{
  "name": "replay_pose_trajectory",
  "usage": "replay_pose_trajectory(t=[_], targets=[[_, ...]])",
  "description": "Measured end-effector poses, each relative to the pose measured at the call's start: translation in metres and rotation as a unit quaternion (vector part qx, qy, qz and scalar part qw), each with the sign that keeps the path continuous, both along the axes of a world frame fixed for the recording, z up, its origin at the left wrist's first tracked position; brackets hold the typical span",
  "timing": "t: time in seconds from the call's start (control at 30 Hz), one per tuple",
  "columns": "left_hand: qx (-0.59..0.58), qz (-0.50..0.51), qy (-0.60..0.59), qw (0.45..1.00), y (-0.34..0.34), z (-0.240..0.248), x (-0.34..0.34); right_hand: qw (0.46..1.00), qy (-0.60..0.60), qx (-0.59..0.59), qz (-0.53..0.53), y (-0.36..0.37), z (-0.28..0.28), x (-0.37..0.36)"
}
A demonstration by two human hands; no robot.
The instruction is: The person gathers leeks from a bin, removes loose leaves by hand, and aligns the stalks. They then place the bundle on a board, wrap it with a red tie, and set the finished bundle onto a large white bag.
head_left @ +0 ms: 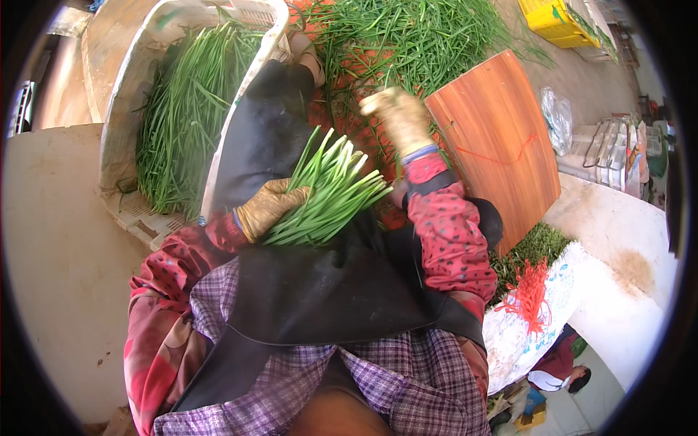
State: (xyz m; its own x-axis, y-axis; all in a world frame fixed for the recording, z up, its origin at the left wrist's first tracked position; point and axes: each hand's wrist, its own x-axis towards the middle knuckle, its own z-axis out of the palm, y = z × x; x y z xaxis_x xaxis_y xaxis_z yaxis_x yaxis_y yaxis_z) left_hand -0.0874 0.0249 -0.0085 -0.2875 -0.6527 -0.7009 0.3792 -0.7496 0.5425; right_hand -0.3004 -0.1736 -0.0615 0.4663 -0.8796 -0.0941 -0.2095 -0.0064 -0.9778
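Note:
My left hand (270, 208), in a worn tan glove, is closed round a bunch of chives (327, 196) above my lap. The pale cut ends point up and to the right, and the green part lies over the dark apron (327, 291). My right hand (398, 120), gloved alike, is raised in front of me near the loose pile of chives (414, 43). Motion smears its fingers, so whether it holds anything cannot be made out.
At the left stands a white plastic crate (116, 138) with many chives lying lengthwise in it. A wood-patterned board (502, 138) leans at the right. Beside it lie red ties (531, 298) on a white sack (502, 338). A yellow crate (556, 22) sits far right.

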Motion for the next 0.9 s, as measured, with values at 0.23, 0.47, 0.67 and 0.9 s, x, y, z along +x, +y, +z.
replay_pose_trajectory(t=[0.23,0.47,0.67,0.9], targets=[[0.019,0.066,0.076,0.995,-0.003,0.020,0.003,0.982,0.040,0.145,0.118,0.053,0.033,0.004],[-0.010,0.081,0.051,0.995,0.000,0.004,0.023,0.940,-0.113,0.299,0.116,0.073,0.030,0.006],[-0.035,0.099,0.112,0.988,0.003,0.006,0.020,0.932,-0.159,0.310,0.097,0.081,0.034,-0.001],[-0.042,0.104,0.089,0.990,0.003,-0.001,0.026,0.986,0.023,0.090,-0.136,0.028,0.004,-0.103]])
